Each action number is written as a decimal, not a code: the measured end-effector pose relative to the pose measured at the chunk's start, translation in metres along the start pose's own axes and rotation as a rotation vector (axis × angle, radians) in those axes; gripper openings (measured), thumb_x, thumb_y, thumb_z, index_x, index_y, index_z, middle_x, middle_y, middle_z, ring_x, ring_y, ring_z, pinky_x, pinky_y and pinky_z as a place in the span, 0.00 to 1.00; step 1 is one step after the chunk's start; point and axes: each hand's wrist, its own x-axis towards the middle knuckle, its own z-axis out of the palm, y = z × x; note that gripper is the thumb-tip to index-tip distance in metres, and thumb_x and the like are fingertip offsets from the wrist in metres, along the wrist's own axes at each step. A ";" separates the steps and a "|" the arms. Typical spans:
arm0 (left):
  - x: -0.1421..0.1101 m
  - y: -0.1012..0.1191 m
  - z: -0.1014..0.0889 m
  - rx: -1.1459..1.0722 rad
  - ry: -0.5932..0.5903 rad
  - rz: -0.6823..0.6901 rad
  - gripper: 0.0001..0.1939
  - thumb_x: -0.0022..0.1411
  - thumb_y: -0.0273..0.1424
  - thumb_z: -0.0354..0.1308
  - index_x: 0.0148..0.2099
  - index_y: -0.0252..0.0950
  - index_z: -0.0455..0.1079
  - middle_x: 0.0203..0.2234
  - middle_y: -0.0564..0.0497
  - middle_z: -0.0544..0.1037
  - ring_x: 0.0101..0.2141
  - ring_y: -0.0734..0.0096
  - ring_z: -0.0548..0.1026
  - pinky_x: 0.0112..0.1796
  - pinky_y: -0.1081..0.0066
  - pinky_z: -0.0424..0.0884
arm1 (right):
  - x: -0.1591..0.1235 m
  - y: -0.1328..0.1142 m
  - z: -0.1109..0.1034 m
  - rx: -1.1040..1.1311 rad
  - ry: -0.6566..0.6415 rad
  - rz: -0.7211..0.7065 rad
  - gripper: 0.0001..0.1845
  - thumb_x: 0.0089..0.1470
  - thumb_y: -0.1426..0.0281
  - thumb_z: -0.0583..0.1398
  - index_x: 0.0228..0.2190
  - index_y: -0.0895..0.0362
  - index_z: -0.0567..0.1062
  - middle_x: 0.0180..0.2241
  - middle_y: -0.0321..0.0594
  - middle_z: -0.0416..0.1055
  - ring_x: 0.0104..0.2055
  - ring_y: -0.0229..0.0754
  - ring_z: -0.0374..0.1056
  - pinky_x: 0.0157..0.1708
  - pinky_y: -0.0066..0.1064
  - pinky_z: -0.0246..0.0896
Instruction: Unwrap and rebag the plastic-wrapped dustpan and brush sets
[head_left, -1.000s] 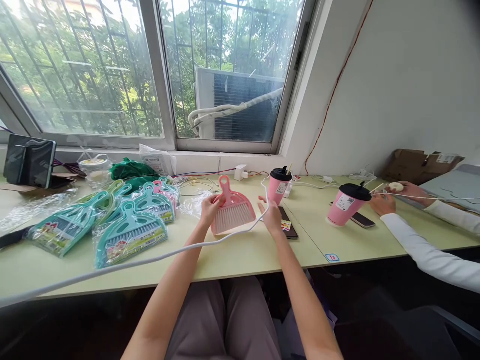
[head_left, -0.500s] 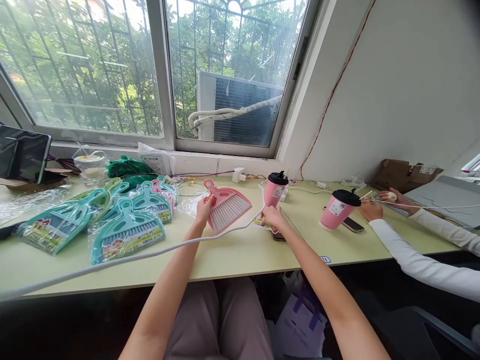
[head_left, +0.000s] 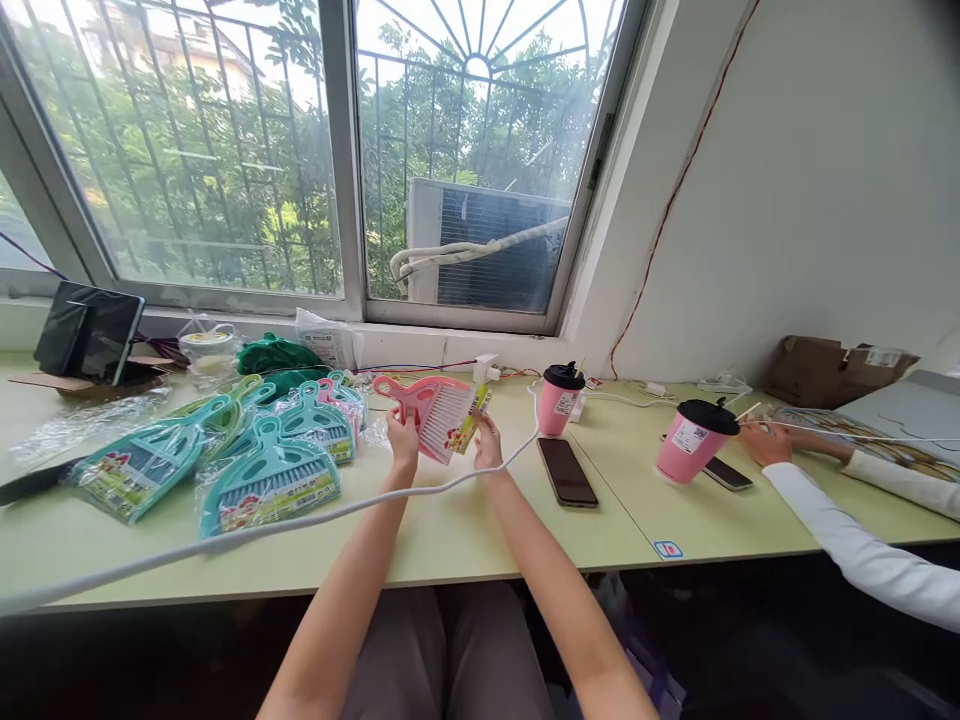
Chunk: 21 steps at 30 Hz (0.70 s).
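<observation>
My left hand (head_left: 403, 440) is closed on the handle end of a pink dustpan and brush set (head_left: 435, 410), raised just above the table with the white bristles facing me. At the right side of the set, my right hand (head_left: 487, 442) grips a printed yellow-green label card (head_left: 469, 422), which overlaps the bristle ends. To the left lie several turquoise dustpan and brush sets (head_left: 274, 485) in clear plastic with similar cards. A dark phone (head_left: 568, 473) lies flat to the right of my right hand.
A grey cable (head_left: 315, 520) crosses in front of my forearms. Two pink lidded cups (head_left: 555, 405) stand to the right. Beyond them, another person's hand (head_left: 765, 442) is at the table. A tablet (head_left: 90, 332) stands far left, near green plastic (head_left: 274, 360).
My right hand has moved left from beside the phone, bringing the label card against the pink set. The set has turned, its handle now pointing left. My view has shifted slightly.
</observation>
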 end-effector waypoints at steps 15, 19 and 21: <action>-0.034 -0.008 0.020 0.029 -0.080 0.146 0.20 0.62 0.52 0.51 0.38 0.40 0.61 0.27 0.53 0.71 0.27 0.71 0.69 0.32 0.71 0.65 | 0.000 0.032 0.005 -0.176 0.310 -0.248 0.32 0.44 0.59 0.67 0.50 0.51 0.64 0.60 0.47 0.59 0.57 0.45 0.64 0.54 0.37 0.65; -0.032 -0.011 0.021 -0.081 -0.133 0.043 0.19 0.61 0.50 0.55 0.40 0.40 0.59 0.30 0.52 0.72 0.30 0.71 0.72 0.35 0.70 0.68 | 0.007 0.037 0.004 -0.066 0.187 -0.005 0.31 0.46 0.58 0.66 0.50 0.52 0.65 0.53 0.45 0.70 0.50 0.44 0.71 0.45 0.35 0.70; -0.028 -0.013 0.021 -0.123 -0.229 -0.043 0.23 0.55 0.45 0.64 0.43 0.39 0.58 0.35 0.49 0.74 0.34 0.69 0.74 0.38 0.68 0.71 | 0.011 0.041 0.000 -0.056 0.127 0.037 0.26 0.46 0.59 0.66 0.45 0.54 0.69 0.43 0.43 0.76 0.45 0.45 0.73 0.40 0.34 0.71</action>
